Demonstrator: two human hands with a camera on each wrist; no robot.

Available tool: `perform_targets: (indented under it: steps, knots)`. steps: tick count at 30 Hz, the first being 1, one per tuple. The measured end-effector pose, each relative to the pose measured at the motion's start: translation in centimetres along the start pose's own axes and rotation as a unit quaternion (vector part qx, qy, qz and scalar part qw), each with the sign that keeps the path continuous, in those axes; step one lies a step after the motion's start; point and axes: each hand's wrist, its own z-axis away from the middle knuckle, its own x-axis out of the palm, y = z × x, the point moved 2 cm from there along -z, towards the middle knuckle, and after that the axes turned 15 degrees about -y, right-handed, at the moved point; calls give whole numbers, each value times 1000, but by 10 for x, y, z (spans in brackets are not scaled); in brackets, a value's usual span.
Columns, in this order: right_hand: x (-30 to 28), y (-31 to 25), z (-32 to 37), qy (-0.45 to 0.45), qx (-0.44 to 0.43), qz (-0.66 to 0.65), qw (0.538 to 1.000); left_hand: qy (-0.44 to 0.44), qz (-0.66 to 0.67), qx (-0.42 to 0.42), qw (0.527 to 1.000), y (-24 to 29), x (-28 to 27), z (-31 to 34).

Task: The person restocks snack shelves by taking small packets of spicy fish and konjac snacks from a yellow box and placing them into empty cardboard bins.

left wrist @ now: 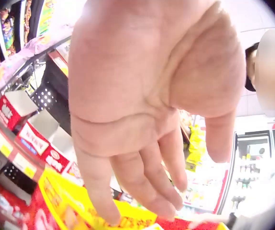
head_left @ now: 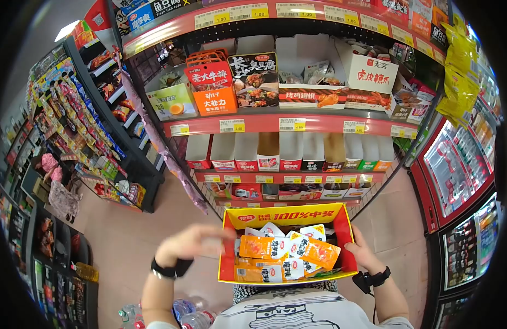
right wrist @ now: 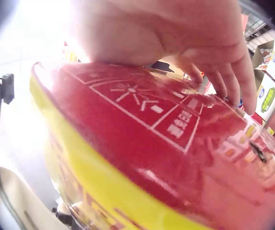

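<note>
A red and yellow cardboard display box stands in front of the person's body, full of orange and white snack packets. My right hand grips the box at its right side, with the thumb by the rim. In the right wrist view, that hand's fingers lie along the red side wall. My left hand, blurred in the head view, is at the box's left edge and holds nothing. Its palm and loosely extended fingers show in the left wrist view, over the yellow flap.
Ahead is a shelf rack with a row of narrow cartons and larger snack boxes above. Drink fridges line the right, snack racks the left. Plastic bottles stand on the floor at lower left.
</note>
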Motion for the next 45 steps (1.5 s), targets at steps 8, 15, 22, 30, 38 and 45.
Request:
perform_targets:
  steps: [8, 15, 22, 30, 38, 45]
  knots:
    - [-3, 7, 1, 24, 2, -36, 999, 338, -462, -165, 803, -95, -163, -93]
    - [-9, 26, 3, 17, 1, -30, 999, 304, -432, -171, 831, -130, -183, -116]
    - [-33, -2, -13, -63, 46, 170, 982, 275, -397, -104, 869, -115, -176, -114]
    - [-141, -64, -80, 227, 39, 482, 845, 270, -251, -119, 922, -131, -184, -120]
    - [-184, -50, -126, 212, 174, 616, 738, 356, -333, -1, 873, -83, -146, -100]
    - [-115, -73, -158, 161, -80, 657, 732, 343, -268, 18, 900, -77, -114, -72]
